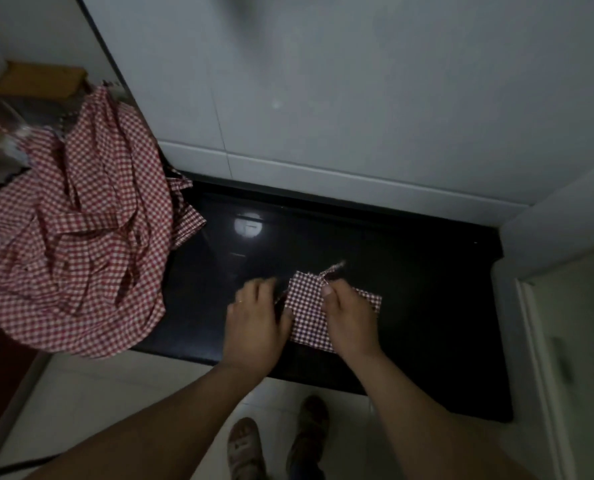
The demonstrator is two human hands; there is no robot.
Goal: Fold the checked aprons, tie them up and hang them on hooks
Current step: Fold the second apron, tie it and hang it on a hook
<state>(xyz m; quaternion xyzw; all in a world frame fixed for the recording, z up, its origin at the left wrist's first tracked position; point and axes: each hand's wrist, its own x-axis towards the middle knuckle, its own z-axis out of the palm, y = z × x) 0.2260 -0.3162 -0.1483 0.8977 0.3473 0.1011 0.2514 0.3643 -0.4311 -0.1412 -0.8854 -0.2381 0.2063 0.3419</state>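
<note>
Folded apron (307,317), a light, limp bundle on the black desk (427,306): right hand (349,320) pinches its top edge beside the loose strap (333,268), probably the best hold; the grasp of the left hand (254,323) is too blurred to tell.

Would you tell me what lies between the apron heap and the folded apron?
Head view: bare black counter, then the left hand at the folded apron's edge.
</note>
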